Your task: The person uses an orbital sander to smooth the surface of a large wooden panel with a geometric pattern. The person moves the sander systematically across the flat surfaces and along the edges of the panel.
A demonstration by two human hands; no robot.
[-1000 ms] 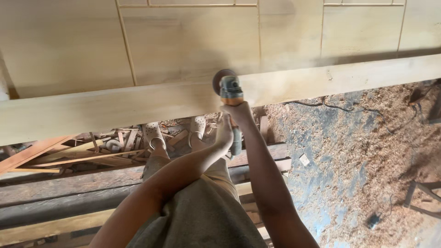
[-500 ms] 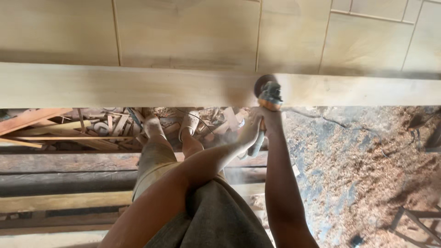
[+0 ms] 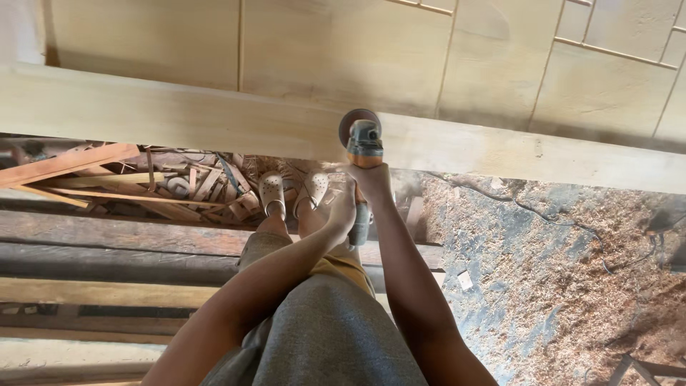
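Both hands gripped an angle grinder, its round sanding disc pressed flat against the edge of a long, pale, smooth-planed wooden beam that ran across the view. The right hand was clenched around the orange-and-grey body just behind the head, while the left hand wrapped its fingers around the dark rear handle lower down. Beyond the beam lay a wide panelled board of the same light wood, dusted and matte. Below, the person's perforated cream clogs stood among splintered offcuts, and coarse reddish sawdust covered the floor.
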